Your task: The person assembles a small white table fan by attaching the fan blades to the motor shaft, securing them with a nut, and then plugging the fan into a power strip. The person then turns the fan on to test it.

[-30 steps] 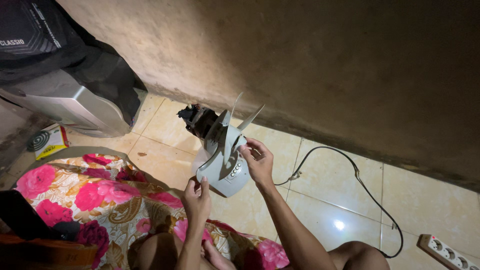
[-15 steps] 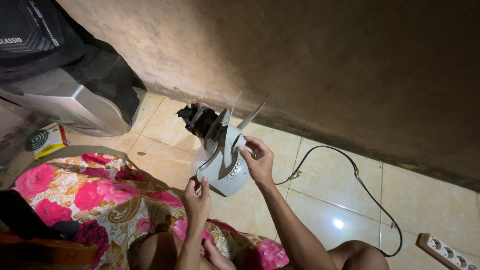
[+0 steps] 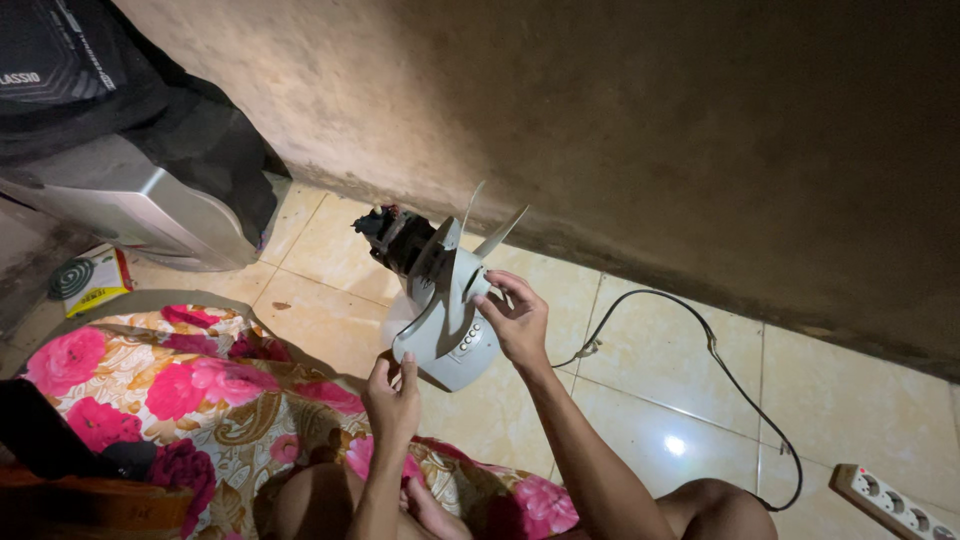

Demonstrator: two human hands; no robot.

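Little has changed since the earlier frames: both hands stay on the small grey plastic table fan (image 3: pixel 445 325), and the picture has only slid slightly, so the fan sits a touch higher.

From the head camera, the left hand (image 3: pixel 393 400) has its fingers curled narrowly around the lower rim of the fan's rounded base, gripping it from below. The right hand (image 3: pixel 518 322) rests against the right side of the fan, its thumb and fingers pinching close together at the hub of the pale grey blades (image 3: pixel 470 258); what exactly they pinch is too small to tell. The fan is held tilted above the cream glazed floor tiles (image 3: pixel 640 420), near the foot of the rough brown plastered wall (image 3: pixel 650 130), with its bare dark motor (image 3: pixel 392 238) pointing towards the wall and a row of small buttons showing on the base.

A black power cord (image 3: pixel 720 370) loops across the tiles towards a white power strip (image 3: pixel 885 502) at the lower right corner. A flowered pink and cream cloth (image 3: pixel 190 385) covers the floor at the lower left.
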